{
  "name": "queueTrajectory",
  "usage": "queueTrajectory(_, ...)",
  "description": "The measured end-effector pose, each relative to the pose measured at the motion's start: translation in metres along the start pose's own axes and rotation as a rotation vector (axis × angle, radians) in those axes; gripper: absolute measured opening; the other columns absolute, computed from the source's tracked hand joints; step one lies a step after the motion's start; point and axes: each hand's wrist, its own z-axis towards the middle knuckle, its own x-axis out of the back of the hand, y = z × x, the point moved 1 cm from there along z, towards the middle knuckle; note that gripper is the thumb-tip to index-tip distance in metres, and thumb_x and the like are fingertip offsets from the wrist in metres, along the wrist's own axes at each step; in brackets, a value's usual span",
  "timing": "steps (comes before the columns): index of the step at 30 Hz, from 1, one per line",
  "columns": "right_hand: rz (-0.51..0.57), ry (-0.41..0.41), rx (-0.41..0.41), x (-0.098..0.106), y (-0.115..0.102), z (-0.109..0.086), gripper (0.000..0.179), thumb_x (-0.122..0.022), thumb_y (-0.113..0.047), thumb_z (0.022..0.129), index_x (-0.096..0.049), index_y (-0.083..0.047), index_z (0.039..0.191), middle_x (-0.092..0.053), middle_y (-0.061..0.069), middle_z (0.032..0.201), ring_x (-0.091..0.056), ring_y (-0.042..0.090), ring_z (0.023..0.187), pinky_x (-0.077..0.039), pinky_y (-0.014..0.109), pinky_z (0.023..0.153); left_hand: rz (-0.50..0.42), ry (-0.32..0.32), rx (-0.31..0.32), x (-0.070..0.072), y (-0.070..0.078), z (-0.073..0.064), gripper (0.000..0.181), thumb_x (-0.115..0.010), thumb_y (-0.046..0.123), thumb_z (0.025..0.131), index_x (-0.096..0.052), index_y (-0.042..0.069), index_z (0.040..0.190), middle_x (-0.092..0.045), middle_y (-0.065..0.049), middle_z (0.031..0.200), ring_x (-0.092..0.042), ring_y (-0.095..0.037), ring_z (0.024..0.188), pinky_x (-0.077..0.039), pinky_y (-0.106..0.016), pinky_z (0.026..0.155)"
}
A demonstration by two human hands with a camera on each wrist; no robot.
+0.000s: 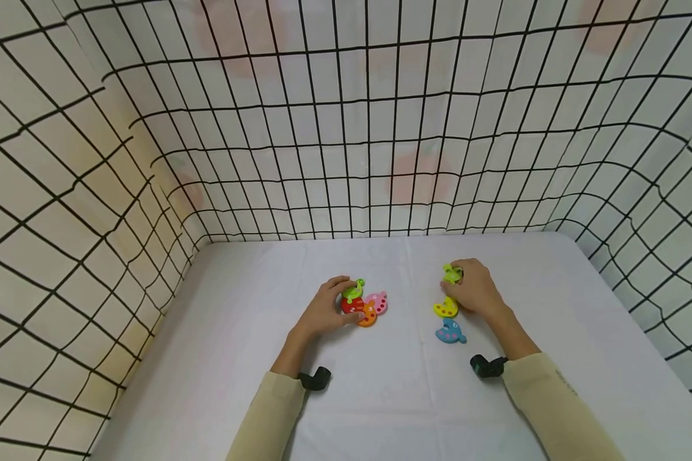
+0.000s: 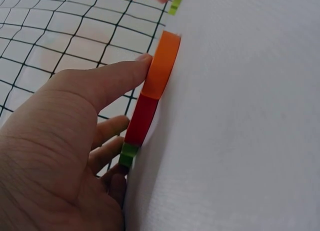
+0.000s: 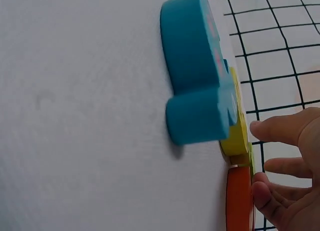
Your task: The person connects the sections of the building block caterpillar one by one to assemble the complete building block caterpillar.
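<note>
My left hand curls round a cluster of small animal-shaped toy pieces on the white table. Its thumb presses the orange piece, and the other fingers lie along the red piece and the green piece. A spotted pink piece adjoins them. My right hand pinches another green toy piece between thumb and fingers. Just below it lie a yellow piece and a blue piece. A red-orange piece beside the right fingers is hidden under the hand in the head view.
Black wire grid panels stand along the back and both sides of the white table. Each wrist wears a black camera, the left camera and the right camera.
</note>
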Motion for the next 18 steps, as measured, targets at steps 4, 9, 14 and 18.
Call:
queueTrajectory(4, -0.017, -0.040, -0.007, 0.0003, 0.0010, 0.0022, 0.059, -0.069, -0.027, 0.093, -0.055, 0.008, 0.140, -0.052, 0.034, 0.143, -0.048, 0.051, 0.134, -0.041, 0.065, 0.113, -0.003, 0.007, 0.000, 0.0003, -0.0001, 0.0002, 0.074, -0.078, 0.045, 0.085, -0.053, 0.020, 0.150, -0.040, -0.004, 0.163, -0.035, -0.029, 0.152, -0.034, -0.059, 0.121)
queueTrajectory(9, -0.027, -0.088, 0.030, -0.0043, -0.0011, 0.0037, 0.046, -0.068, -0.019, 0.094, -0.062, 0.004, 0.134, -0.054, 0.031, 0.143, -0.047, 0.051, 0.135, -0.038, 0.066, 0.114, -0.003, 0.028, 0.001, -0.0006, -0.0012, 0.0002, 0.074, -0.079, 0.045, 0.085, -0.053, 0.020, 0.150, -0.040, -0.004, 0.162, -0.035, -0.030, 0.152, -0.033, -0.058, 0.122)
queueTrajectory(14, -0.046, -0.094, 0.046, -0.0073, -0.0038, 0.0031, 0.039, -0.068, -0.015, 0.095, -0.065, -0.001, 0.131, -0.057, 0.029, 0.142, -0.049, 0.048, 0.134, -0.039, 0.065, 0.113, -0.010, 0.051, 0.007, -0.0001, -0.0027, 0.0003, 0.075, -0.080, 0.043, 0.084, -0.053, 0.020, 0.150, -0.040, -0.005, 0.162, -0.035, -0.031, 0.152, -0.033, -0.059, 0.122)
queueTrajectory(18, -0.047, -0.101, 0.063, -0.0079, -0.0047, 0.0023, 0.040, -0.069, -0.014, 0.094, -0.065, -0.002, 0.132, -0.059, 0.027, 0.140, -0.055, 0.043, 0.125, -0.045, 0.062, 0.109, -0.014, 0.056, 0.016, 0.0000, -0.0041, 0.0006, 0.075, -0.080, 0.041, 0.085, -0.053, 0.019, 0.151, -0.039, -0.005, 0.164, -0.035, -0.031, 0.153, -0.033, -0.059, 0.122)
